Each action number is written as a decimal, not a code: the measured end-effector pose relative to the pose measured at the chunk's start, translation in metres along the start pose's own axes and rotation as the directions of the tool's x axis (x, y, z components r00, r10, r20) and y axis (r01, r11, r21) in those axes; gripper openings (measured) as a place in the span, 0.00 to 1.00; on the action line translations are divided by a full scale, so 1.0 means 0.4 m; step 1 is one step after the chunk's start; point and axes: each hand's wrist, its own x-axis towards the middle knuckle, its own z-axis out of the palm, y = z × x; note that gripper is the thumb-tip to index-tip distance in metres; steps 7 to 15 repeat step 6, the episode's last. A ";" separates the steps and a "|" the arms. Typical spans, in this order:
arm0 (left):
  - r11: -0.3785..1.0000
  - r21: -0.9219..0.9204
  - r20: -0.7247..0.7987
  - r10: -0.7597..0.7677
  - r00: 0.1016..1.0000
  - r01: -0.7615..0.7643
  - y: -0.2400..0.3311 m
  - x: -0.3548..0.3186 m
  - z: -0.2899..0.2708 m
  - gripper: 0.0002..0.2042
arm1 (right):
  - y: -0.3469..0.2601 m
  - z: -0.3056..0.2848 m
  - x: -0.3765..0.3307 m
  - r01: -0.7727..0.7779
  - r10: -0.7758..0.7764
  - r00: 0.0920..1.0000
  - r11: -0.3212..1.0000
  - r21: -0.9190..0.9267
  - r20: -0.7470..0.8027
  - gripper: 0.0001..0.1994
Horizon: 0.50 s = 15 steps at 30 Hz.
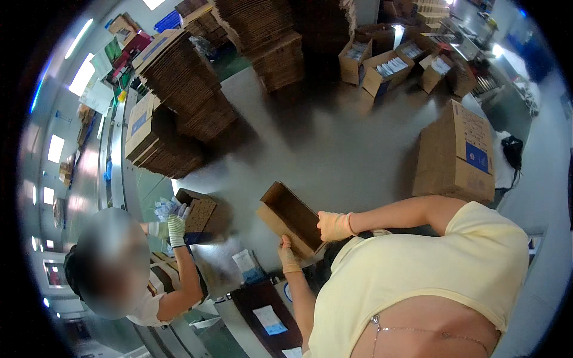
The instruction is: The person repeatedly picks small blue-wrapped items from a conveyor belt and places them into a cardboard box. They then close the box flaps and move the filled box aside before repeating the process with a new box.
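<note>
An open cardboard box (282, 228) is tilted on the grey table in front of me, and no contents show in the part of its inside I can see. My left hand (289, 255), in a light glove with the fingertips bare, grips its near left side, thumb up along the wall. At the box's right end, my right hand (333, 227) is closed on the rim, its fingers curled and partly hidden. A white and blue packet (248, 266) lies on the table to the left of my left hand.
At left, a co-worker's gloved hands (174, 229) hold packets beside another open box (200, 216). Flattened cardboard stacks (185, 77) rise at the far left. A large carton (456, 155) stands right; packet-filled boxes (379, 77) stand far right. More packets (270, 320) lie near a dark surface.
</note>
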 end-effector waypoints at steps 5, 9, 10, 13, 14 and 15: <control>0.285 0.944 -0.082 0.691 0.719 -0.165 -0.059 -0.001 0.031 0.30 | -0.035 -0.033 -0.004 0.020 -0.020 0.999 1.000 -0.003 0.038 0.06; 0.053 0.997 -0.071 0.508 0.858 0.051 0.014 -0.072 0.199 0.37 | -0.022 0.007 -0.028 -0.018 0.017 0.998 1.000 0.024 0.068 0.06; 0.053 0.997 -0.071 0.508 0.858 0.051 0.014 -0.072 0.199 0.37 | -0.022 0.007 -0.028 -0.018 0.017 0.998 1.000 0.024 0.068 0.06; 0.053 0.997 -0.071 0.508 0.858 0.051 0.014 -0.072 0.199 0.37 | -0.022 0.007 -0.028 -0.018 0.017 0.998 1.000 0.024 0.068 0.06; 0.053 0.997 -0.071 0.508 0.858 0.051 0.014 -0.072 0.199 0.37 | -0.022 0.007 -0.028 -0.018 0.017 0.998 1.000 0.024 0.068 0.06; 0.053 0.997 -0.071 0.508 0.858 0.051 0.014 -0.072 0.199 0.37 | -0.022 0.007 -0.028 -0.018 0.017 0.998 1.000 0.024 0.068 0.06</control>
